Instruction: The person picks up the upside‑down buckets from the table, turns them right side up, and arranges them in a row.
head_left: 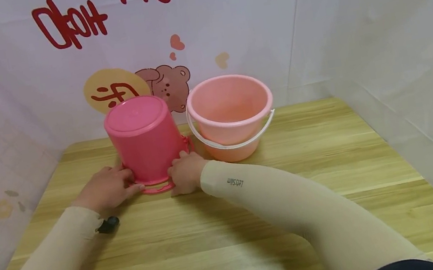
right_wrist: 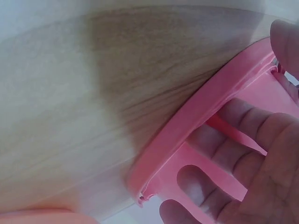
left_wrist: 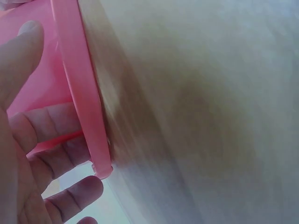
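A deep-pink bucket [head_left: 144, 151] stands upside down at the back left of the table, its base facing up. Its pink handle [head_left: 159, 189] lies along the front of the rim. My left hand [head_left: 106, 188] holds the bucket low on its left side; in the left wrist view the fingertips tuck behind the rim [left_wrist: 81, 84], with the thumb spread apart. On the other side my right hand [head_left: 188, 172] holds it near the handle joint. The right wrist view shows those fingers [right_wrist: 243, 158] hooked at the rim's lip, fingertips partly hidden.
A light-pink bucket [head_left: 237, 131] with a white handle [head_left: 222, 147] stands upright just right of the deep-pink one. The wooden table [head_left: 232, 236] ends at a white printed cloth [head_left: 258, 20] behind. White hangings also border both sides.
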The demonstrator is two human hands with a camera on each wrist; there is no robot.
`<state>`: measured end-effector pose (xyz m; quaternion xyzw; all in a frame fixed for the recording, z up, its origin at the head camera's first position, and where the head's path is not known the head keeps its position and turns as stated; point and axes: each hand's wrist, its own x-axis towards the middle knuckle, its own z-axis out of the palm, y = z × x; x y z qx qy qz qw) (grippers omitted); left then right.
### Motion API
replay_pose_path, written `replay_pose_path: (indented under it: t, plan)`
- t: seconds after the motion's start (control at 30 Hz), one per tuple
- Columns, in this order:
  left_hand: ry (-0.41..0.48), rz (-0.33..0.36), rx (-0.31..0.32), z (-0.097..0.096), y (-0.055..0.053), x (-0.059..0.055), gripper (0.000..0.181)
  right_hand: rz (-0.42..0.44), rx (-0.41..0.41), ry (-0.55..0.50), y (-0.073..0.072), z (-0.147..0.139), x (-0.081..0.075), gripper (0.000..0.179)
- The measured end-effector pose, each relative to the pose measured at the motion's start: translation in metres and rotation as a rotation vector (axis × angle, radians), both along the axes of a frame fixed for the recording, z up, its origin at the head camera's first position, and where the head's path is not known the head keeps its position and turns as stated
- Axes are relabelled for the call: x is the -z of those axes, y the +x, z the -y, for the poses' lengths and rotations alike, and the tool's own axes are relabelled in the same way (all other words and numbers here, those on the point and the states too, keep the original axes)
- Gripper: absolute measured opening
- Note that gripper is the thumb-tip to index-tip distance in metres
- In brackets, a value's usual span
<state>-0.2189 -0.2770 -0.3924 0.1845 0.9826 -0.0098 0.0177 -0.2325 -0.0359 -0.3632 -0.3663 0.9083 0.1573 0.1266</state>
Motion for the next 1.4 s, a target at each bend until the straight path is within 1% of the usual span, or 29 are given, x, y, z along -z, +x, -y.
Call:
replay_pose_path:
  t: [0.13,0.2,0.4,0.5,0.67,0.77,0.87,1.0,1.1,1.27,1.4]
  plan:
    - [-0.002,-0.02,0.033,0.001,0.002,-0.001,0.041,-0.01,-0.005,-0.008,0.002,0.0,-0.001,0.065]
    - [0.003,-0.03,0.038,0.001,0.002,-0.002,0.04,-0.014,-0.012,-0.021,0.003,-0.001,-0.002,0.064]
    - [0.038,-0.036,0.014,0.005,0.005,-0.005,0.048,-0.021,-0.026,-0.089,0.004,-0.001,-0.003,0.059]
    - [0.045,-0.06,0.007,0.005,0.006,-0.006,0.048,-0.033,-0.027,-0.121,0.004,-0.002,-0.004,0.058]
    - [0.055,-0.114,0.026,0.006,0.008,-0.009,0.044,-0.057,-0.04,-0.155,0.004,-0.002,-0.007,0.056]
    - [0.074,-0.116,0.033,0.007,0.01,-0.013,0.044,-0.066,-0.046,-0.173,0.005,-0.003,-0.008,0.056]
    - [0.098,-0.11,0.025,0.008,0.011,-0.015,0.047,-0.075,-0.051,-0.208,0.005,-0.003,-0.009,0.054]
    - [0.114,-0.126,0.023,0.009,0.012,-0.018,0.051,-0.077,-0.048,-0.262,0.003,-0.003,-0.01,0.048]
    - [0.116,-0.143,0.028,0.009,0.014,-0.021,0.049,-0.078,-0.051,-0.294,0.002,-0.004,-0.011,0.043]
    - [0.128,-0.173,0.022,0.01,0.014,-0.023,0.043,-0.089,-0.065,-0.339,0.0,-0.006,-0.011,0.035]
    - [0.152,-0.212,0.027,0.01,0.015,-0.025,0.039,-0.097,-0.079,-0.371,-0.003,-0.008,-0.012,0.032]
